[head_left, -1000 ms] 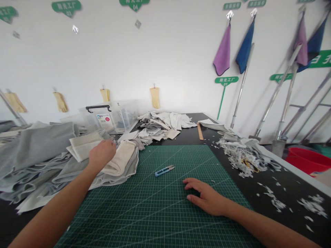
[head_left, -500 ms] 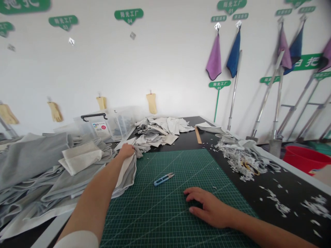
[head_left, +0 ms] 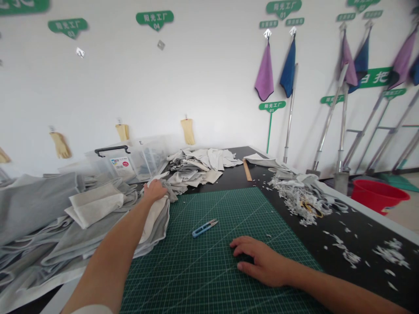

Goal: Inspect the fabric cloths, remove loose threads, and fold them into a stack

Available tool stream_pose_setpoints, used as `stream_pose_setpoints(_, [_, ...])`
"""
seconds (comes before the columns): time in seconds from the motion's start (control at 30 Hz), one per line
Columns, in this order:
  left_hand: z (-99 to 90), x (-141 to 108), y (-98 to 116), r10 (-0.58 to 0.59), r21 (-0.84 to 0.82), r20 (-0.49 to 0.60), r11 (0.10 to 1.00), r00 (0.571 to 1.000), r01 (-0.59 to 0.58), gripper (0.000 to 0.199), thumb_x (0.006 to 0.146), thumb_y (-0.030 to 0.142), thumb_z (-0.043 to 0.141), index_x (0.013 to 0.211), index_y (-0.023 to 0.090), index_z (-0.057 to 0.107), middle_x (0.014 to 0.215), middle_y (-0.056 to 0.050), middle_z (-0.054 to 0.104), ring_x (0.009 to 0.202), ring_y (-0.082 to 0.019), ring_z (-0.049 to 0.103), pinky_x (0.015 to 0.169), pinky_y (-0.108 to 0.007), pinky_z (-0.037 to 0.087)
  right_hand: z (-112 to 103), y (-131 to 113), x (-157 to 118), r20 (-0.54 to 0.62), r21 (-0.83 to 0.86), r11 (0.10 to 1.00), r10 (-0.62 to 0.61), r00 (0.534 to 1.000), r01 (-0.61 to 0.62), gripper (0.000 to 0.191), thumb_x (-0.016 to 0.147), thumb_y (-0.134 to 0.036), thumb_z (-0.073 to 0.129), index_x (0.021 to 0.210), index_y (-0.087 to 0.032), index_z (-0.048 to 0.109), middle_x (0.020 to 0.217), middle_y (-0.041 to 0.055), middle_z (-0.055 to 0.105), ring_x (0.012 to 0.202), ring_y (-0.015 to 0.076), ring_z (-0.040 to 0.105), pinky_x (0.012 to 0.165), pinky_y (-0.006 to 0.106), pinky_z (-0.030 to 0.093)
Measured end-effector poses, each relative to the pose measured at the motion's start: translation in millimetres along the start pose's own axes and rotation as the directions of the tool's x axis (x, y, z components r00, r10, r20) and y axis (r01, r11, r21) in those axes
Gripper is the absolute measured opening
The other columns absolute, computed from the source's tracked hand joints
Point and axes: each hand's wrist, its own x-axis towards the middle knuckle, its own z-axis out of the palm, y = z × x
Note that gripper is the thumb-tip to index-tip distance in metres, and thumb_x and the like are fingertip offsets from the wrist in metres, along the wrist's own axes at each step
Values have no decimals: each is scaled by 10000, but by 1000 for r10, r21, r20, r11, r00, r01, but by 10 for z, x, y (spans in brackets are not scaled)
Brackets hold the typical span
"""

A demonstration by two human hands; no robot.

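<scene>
My left hand (head_left: 154, 190) reaches over the far end of a folded grey cloth with a cream face (head_left: 153, 226) and grips its top edge. That cloth lies at the edge of a green cutting mat (head_left: 209, 279). My right hand (head_left: 258, 260) rests on the mat with curled, slightly parted fingers, holding nothing. Blue-handled thread snips (head_left: 204, 228) lie on the mat, a short way beyond my right fingers and out of reach of neither hand's touch.
Stacked grey cloth (head_left: 32, 209) fills the table's left side. Behind it stand a clear plastic box (head_left: 121, 165) and pale offcuts (head_left: 196, 165). A wooden ruler (head_left: 247, 170) and a heap of white scraps (head_left: 297, 200) lie right; a red bucket (head_left: 376, 196) stands beyond.
My left hand has moved forward along the folded cloth to its far end, with the arm stretched out. My right hand has barely moved, and the view has turned slightly.
</scene>
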Motion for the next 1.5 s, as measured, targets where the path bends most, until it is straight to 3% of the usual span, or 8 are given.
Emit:
stream_pose_setpoints(0.2, [-542, 205, 365, -51, 75, -195, 995, 979, 67, 591, 760, 207, 454, 1328, 67, 372, 1422, -179, 328, 1340, -280, 253, 1120, -430, 107, -3, -11, 0, -5, 4, 1000, -7, 1000, 7, 273, 827, -354, 537, 1030, -191, 619, 1203, 105, 567, 1110, 215, 528, 950, 386, 425])
stream_pose_setpoints(0.4, [-1060, 108, 906, 69, -216, -370, 964, 927, -158, 585, 734, 226, 442, 1302, 87, 433, 1386, -113, 386, 1286, -227, 353, 1088, -351, 267, 37, 38, -40, -57, 47, 999, 16, 998, -13, 326, 856, -380, 504, 1122, -202, 565, 1269, 104, 523, 1172, 214, 491, 1000, 400, 392])
stream_pose_setpoints(0.63, [-1341, -582, 1691, 160, -758, -268, 574, 950, -310, 475, 768, 304, 566, 1197, 102, 553, 1262, -109, 522, 1138, -236, 501, 1001, -399, 367, -7, 22, -56, -431, 136, 989, 110, 895, -56, 668, 846, -407, 530, 1402, -222, 209, 1507, 124, 141, 1389, 237, 139, 1115, 480, 188])
stream_pose_setpoints(1.0, [-908, -1212, 2238, 291, -979, 89, 204, 953, 29, 435, 754, 368, 656, 1109, 130, 574, 873, -75, 656, 694, -143, 604, 603, -255, 486, 16, -95, -32, -229, 861, 505, 286, 931, 57, 425, 779, -439, 619, 1090, -157, 556, 980, 88, 664, 800, 192, 633, 721, 350, 510])
stream_pose_setpoints(1.2, [-723, -1341, 2163, 237, -968, -161, 149, 958, -199, 418, 807, 167, 598, 1196, 208, 449, 864, -27, 620, 681, -87, 572, 581, -174, 455, 10, -66, 25, -262, 870, 494, 471, 843, -5, 313, 773, -412, 625, 944, -151, 622, 823, 42, 677, 718, 174, 608, 663, 310, 487])
stream_pose_setpoints(1.3, [-779, -1484, 2124, 495, -857, -338, 191, 801, -479, 630, 830, 65, 499, 1380, 242, 247, 954, -60, 644, 842, -133, 616, 742, -260, 506, -45, -51, 48, -318, 840, 542, 543, 778, -35, 273, 750, -404, 637, 857, -154, 632, 737, 23, 659, 631, 151, 573, 600, 279, 462])
stream_pose_setpoints(1.43, [-867, -1606, 2126, 861, -512, -383, 103, 334, -853, 432, 791, 50, 473, 1210, 155, 487, 1008, -110, 655, 1005, -179, 595, 893, -308, 478, -127, -56, 51, -463, 767, 642, 536, 706, 16, 233, 666, -301, 690, 851, -165, 651, 812, 30, 667, 753, 174, 583, 712, 290, 463])
stream_pose_setpoints(1.5, [-856, -1648, 2135, 927, -355, -314, 86, 205, -931, 284, 803, 96, 487, 1073, 135, 563, 961, -101, 666, 1049, -194, 576, 952, -331, 446, -158, -52, 49, -462, 800, 596, 545, 700, 64, 259, 633, -274, 694, 864, -166, 648, 816, 29, 663, 756, 174, 581, 726, 294, 459])
